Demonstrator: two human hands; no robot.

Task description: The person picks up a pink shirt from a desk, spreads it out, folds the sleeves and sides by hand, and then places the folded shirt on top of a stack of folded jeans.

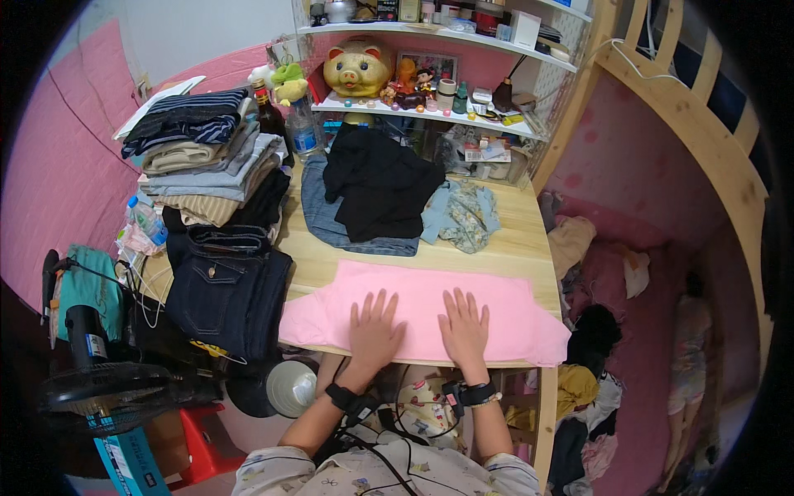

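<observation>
A pink garment [428, 279] lies spread nearly flat along the front edge of the wooden table [527, 217], its two sleeve-like ends reaching out to the sides. My left hand [374, 328] rests palm down on its left half, fingers apart. Palm down on the right half is my right hand [464, 325], its fingers slightly spread. Neither hand grips the cloth. Just left of the garment sits a folded pair of dark blue jeans [226, 297]. Beyond it, a crumpled black garment [384, 180] lies over blue denim [316, 217], beside a light blue floral cloth [468, 217].
A tall stack of folded clothes [205, 167] stands at the back left, near bottles. White shelves [521, 124] at the back hold a golden piggy bank [358, 68] and small items. A black fan [105, 390] is at lower left. Clothes lie on the bed [645, 372] at right, where a person [688, 347] is.
</observation>
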